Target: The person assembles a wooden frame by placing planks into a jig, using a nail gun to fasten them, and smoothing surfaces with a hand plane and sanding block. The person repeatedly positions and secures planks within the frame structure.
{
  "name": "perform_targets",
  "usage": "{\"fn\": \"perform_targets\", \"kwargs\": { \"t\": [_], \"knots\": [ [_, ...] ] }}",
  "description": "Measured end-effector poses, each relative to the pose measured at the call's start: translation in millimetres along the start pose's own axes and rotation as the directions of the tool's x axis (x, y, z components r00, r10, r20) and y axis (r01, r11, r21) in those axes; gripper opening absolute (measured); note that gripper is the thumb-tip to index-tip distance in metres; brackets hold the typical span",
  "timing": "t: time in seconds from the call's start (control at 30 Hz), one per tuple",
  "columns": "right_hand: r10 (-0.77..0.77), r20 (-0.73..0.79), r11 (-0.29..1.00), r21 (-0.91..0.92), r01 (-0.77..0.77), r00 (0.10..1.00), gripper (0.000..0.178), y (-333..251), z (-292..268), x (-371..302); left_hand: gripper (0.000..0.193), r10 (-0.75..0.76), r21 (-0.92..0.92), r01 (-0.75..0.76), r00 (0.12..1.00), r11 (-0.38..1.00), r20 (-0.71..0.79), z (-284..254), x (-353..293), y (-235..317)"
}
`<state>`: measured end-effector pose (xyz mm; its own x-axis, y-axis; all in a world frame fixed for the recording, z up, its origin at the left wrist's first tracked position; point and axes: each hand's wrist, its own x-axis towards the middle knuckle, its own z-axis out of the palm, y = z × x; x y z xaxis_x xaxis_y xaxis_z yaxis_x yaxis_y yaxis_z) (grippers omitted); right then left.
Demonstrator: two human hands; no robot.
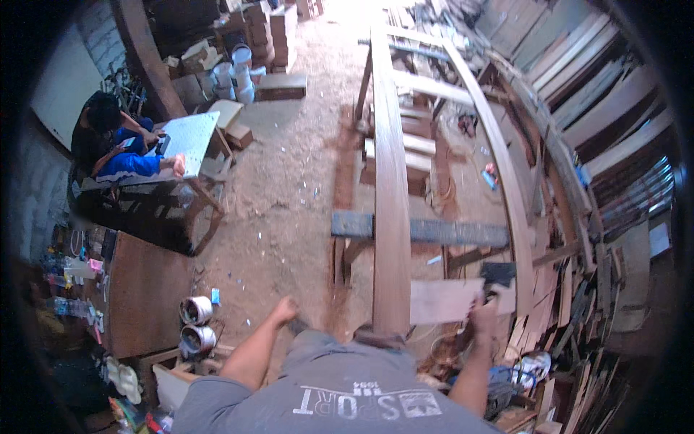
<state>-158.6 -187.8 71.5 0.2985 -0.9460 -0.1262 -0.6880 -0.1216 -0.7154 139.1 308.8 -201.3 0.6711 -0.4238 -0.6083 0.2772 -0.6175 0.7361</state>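
Observation:
My right hand (486, 311), slightly blurred, is closed around a tool with a dark, flat, rectangular head (499, 273). It is over a pale board (444, 301) that lies across the wooden frame, beside the frame's right rail (495, 137). The long left rail (391, 181) runs away from just in front of my body. A dark crossbeam (459, 232) passes beneath both rails. To the left of the frame, my left hand (285, 309) hangs beside my thigh with its fingers curled in. Its palm is hidden, so anything inside cannot be made out.
At the left, a person (108, 145) sits by a white-topped table (189, 141). Two paint-stained cans (196, 311) stand near a brown panel (148, 296). White buckets (242, 79) are farther back. Boards (614, 101) and scrap wood crowd the right side.

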Motion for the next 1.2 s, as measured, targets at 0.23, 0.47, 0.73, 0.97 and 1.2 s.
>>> {"fn": "perform_targets", "kwargs": {
  "t": [0.23,0.47,0.73,0.97,1.2],
  "knots": [
    [-0.25,0.159,0.934,-0.22,0.281,0.955,0.046,-88,141,-48,0.042,-0.525,0.978,-0.072,0.835,0.194,0.166,-247,-43,-172],
    [-0.152,0.169,0.905,-0.373,0.206,0.974,0.049,-170,210,-39,0.043,-0.272,0.915,-0.01,0.953,0.404,0.13,-287,38,-133],
    [-0.048,0.096,0.894,-0.44,0.086,0.994,0.052,-282,305,54,0.041,-0.238,0.267,0.216,0.97,0.939,0.051,-327,178,-14],
    [-0.09,0.03,0.872,-0.481,0.093,0.995,0.045,-379,399,191,0.063,-0.282,0.626,0.295,0.951,0.721,-0.124,-465,296,88],
    [0.02,0.031,0.871,-0.491,-0.002,0.999,0.047,-458,485,306,0.097,-0.396,0.263,0.511,0.833,0.818,-0.385,-504,416,219]
  ]
}}
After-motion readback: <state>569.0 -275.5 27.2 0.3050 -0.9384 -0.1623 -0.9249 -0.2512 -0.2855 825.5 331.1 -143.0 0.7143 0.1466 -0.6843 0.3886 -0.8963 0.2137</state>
